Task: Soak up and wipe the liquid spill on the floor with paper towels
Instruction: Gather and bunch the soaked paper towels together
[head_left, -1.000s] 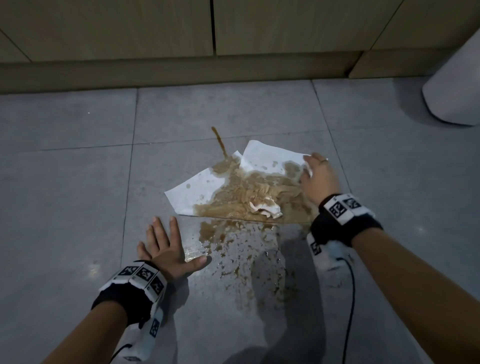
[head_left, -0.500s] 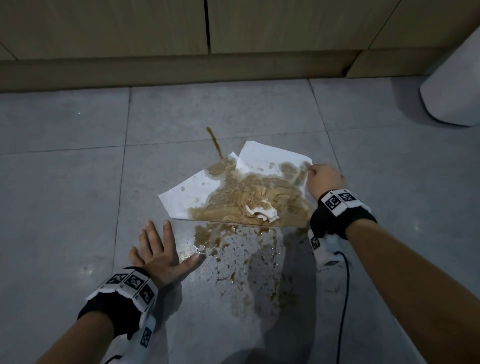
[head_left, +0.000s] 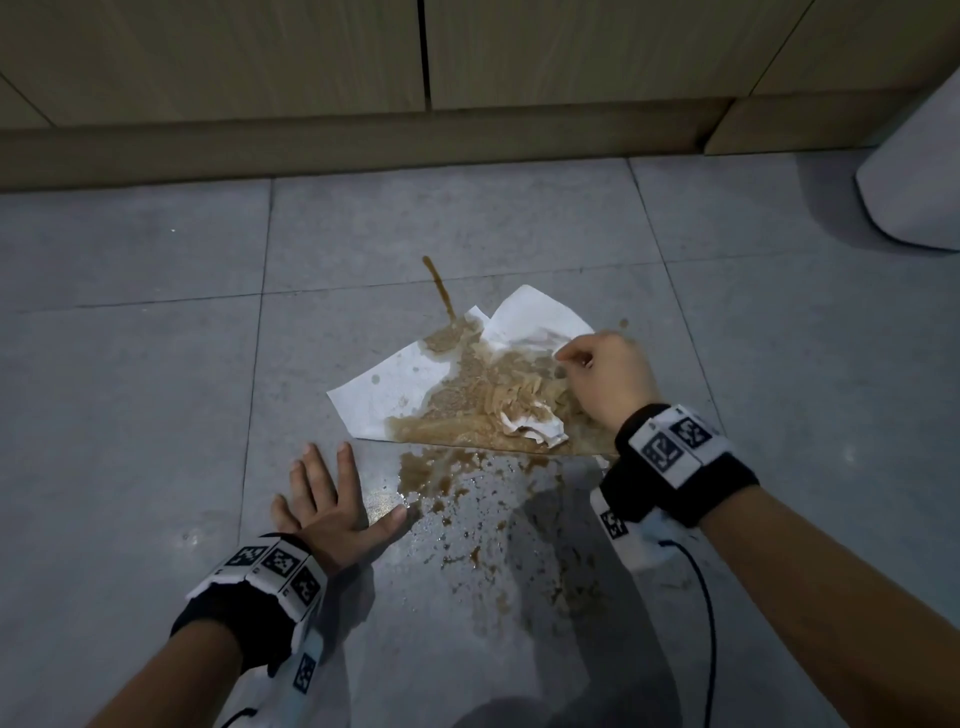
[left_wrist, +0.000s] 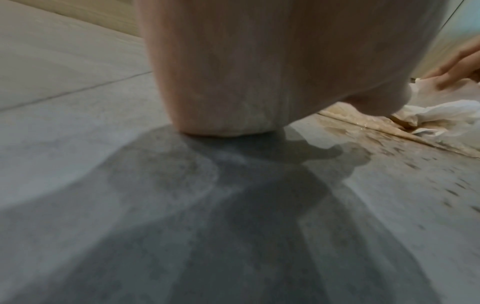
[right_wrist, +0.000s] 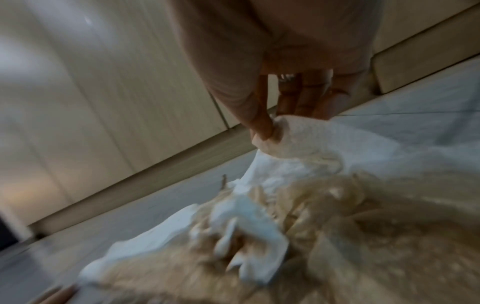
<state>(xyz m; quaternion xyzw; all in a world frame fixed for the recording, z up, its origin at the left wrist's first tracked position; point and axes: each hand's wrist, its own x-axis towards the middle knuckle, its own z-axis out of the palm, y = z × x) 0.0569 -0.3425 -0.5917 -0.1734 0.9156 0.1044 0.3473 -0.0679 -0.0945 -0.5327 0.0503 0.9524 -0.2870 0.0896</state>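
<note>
Two-digit grip: my right hand (right_wrist: 262, 131) pinches a dry white corner of the paper towels (head_left: 405, 389) between thumb and fingertip, the other fingers loosely curled behind it.
Under the grip: I see the sheet lying soaked brown and bunched, flat on the floor (head_left: 156, 415); wet paper likely tears, so I judge a slow, low pull best.
Nearer me than the grip: the spill (head_left: 467, 509) spreads in puddles and droplets, uncovered; I would fold the dry corner over and drag the wad toward me across it.
Beyond the grip: a thin brown streak (head_left: 439, 283) runs away from the towel; it needs a later pass.
Far side: my left hand (head_left: 332, 504) lies spread and flat on the tile, thumb tip beside the wet edge; I'd keep it planted there as a brace.
</note>
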